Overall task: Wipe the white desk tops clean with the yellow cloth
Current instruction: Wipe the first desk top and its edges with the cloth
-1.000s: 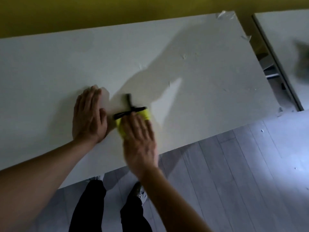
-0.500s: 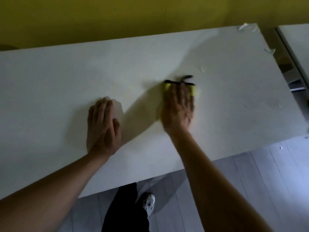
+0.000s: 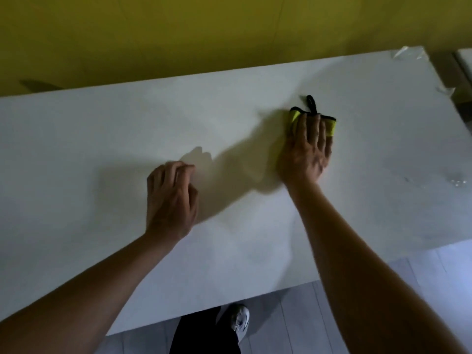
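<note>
A white desk top (image 3: 89, 149) fills most of the head view. My right hand (image 3: 306, 154) presses flat, fingers straight, on the yellow cloth (image 3: 294, 118) with black trim and a black loop, at the desk's right middle. Most of the cloth is hidden under my fingers. My left hand (image 3: 171, 200) is near the desk's centre with fingers loosely bent and holds nothing; whether its fingertips touch the surface I cannot tell.
A yellow wall (image 3: 178, 34) runs behind the desk. A second white desk (image 3: 467, 58) shows at the far right. Bits of clear film (image 3: 408, 53) cling to the back right corner. My shoe (image 3: 240, 321) and grey floor lie below the front edge.
My right hand has slid the cloth away from me and to the right across the desk. My left hand has gone from lying flat to fingers bent.
</note>
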Available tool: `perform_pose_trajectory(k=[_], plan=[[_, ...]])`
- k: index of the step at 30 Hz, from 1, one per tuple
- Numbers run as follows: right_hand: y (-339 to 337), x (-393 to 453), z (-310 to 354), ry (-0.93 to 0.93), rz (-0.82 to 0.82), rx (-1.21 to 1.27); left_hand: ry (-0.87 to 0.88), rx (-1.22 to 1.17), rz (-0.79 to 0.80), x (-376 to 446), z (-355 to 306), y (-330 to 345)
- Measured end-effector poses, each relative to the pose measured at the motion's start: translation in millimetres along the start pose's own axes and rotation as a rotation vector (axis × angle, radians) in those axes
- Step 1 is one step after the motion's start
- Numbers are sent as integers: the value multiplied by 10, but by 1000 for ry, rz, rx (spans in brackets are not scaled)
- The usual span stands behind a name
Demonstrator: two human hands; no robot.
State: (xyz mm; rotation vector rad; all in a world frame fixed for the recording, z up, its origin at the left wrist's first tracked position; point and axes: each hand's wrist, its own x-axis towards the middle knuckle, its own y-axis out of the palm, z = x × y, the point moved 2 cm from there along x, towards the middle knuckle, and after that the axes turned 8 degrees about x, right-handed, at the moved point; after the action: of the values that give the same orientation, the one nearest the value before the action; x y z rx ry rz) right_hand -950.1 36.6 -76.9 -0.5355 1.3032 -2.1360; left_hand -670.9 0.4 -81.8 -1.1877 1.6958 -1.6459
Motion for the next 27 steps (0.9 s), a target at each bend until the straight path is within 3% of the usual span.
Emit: perform_pose_trajectory(k=[2,5,8,10,11,14,16,18,21,23,27], plan=[[161,-249,425,-175,10,40,-2,22,24,170,151,1],[461,-656,1083,-601,185,77,-74,39,51,355,306,52],[481,-570,1131,-787,315,2,-75,57,58,399,346,106],[333,-241,925,-755,255,70,-81,56,81,389,353,113],[242,-15,802,-650,173,95,-95,50,92,393,345,109],[73,571,391,-139,14,30,-114,40,105,424,308,95],[154,660,379,54,-3,-33,-122,44,103,444,298,95],[317,502,676,-18,-8,-34,-133,51,111,438,295,93],[659,73,1415,-455,133,40,-115,74,110,447,306,79],[780,-145,1749,-647,246,14,-96,73,119,430,332,74],[724,301,1557,-706,279,-102,-86,43,108,449,360,90]])
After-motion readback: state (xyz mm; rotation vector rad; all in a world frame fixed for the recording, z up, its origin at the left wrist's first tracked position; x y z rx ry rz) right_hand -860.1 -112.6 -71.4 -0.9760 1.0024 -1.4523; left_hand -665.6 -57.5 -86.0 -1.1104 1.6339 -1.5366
